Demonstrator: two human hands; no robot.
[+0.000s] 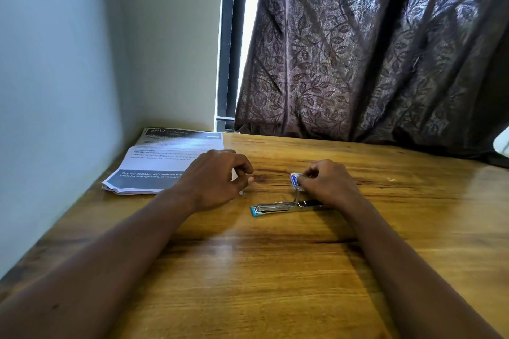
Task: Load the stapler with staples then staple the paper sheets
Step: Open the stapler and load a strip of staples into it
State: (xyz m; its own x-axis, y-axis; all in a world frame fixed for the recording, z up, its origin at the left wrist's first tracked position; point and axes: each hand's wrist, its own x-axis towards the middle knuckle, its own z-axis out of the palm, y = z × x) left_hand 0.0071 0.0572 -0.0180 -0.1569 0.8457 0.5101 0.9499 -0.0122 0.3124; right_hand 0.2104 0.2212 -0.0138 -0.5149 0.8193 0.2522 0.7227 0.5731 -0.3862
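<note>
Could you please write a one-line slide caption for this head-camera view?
Right hand holds open the small metal stapler on the wooden table; left hand hovers beside printed paper sheets.

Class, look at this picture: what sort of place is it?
Probably a room at home: a wooden desk set in a wall corner, a leaf-patterned curtain over a window, and printed sheets beside a stapler.

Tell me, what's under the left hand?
Under the left hand lies the near corner of the paper sheets on the wooden table. The hand covers that corner, so anything beneath its palm stays hidden.
</note>
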